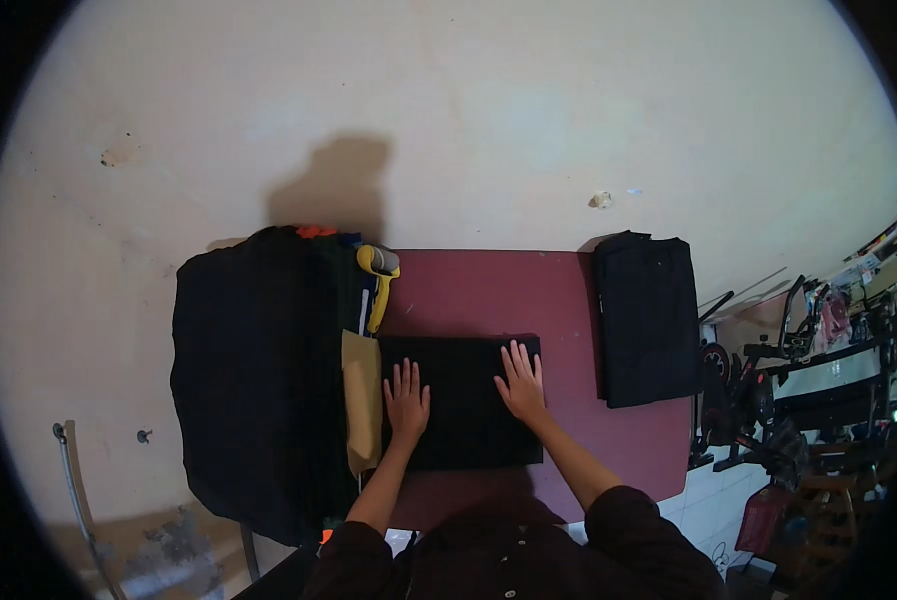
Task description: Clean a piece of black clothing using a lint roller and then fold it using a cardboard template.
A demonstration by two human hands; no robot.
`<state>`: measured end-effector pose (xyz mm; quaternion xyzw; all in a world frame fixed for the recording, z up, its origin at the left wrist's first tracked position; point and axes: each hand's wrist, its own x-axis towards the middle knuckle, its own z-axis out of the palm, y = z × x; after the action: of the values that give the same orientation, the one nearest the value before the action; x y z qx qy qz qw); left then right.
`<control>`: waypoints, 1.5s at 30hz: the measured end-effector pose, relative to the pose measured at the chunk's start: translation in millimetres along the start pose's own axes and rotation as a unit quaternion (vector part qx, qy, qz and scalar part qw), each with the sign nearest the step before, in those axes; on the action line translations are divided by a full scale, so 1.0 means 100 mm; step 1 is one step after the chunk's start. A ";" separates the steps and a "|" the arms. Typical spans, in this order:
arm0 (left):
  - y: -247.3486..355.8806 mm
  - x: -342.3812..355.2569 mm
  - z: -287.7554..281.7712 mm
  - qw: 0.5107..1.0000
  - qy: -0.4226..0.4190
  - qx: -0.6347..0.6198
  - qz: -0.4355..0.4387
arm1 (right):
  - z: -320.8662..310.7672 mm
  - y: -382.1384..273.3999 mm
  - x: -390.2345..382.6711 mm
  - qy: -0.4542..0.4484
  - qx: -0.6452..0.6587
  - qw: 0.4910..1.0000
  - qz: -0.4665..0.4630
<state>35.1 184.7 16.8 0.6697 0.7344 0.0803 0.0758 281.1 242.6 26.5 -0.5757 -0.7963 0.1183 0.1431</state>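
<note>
A folded black cloth (464, 415) lies flat in front of me on a dark red table (489, 295). My left hand (408, 402) rests palm down near its left edge, fingers spread. Toward its upper right corner my right hand (522, 382) also lies flat, fingers apart. Neither hand grips anything. Close by my left hand, a tan sheet or flat piece (363, 400) stands out from the side of a large dark cloth pile (259, 370). The kind of garment or fabric under my hands cannot be made out.
At the table's far right sits a stack of folded black cloth (649, 320). A yellow tool with a grey roll, like a tape dispenser (379, 270), is beside the left pile. A pale wall (489, 120) rises behind. An exercise bike (749, 380) stands to the right.
</note>
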 end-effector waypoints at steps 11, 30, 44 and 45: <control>-0.12 0.04 0.01 0.996 0.052 -0.069 -0.023 | 0.06 0.10 0.14 -0.012 -0.030 0.999 -0.010; -0.05 -1.12 -0.25 0.981 0.080 -0.173 -0.045 | 0.12 0.21 -0.77 0.045 0.170 0.922 0.345; -0.09 -1.05 -1.34 0.937 0.157 -0.211 -0.230 | -0.01 0.16 -0.79 -0.015 0.123 0.934 0.334; -0.14 -1.04 -1.31 0.945 0.159 -0.199 -0.206 | -0.02 0.17 -0.78 -0.024 0.123 0.936 0.330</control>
<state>1.9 78.0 142.0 0.4531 0.8280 0.3132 0.1050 319.8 173.6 15.3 -0.7808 -0.5444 0.2694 0.1465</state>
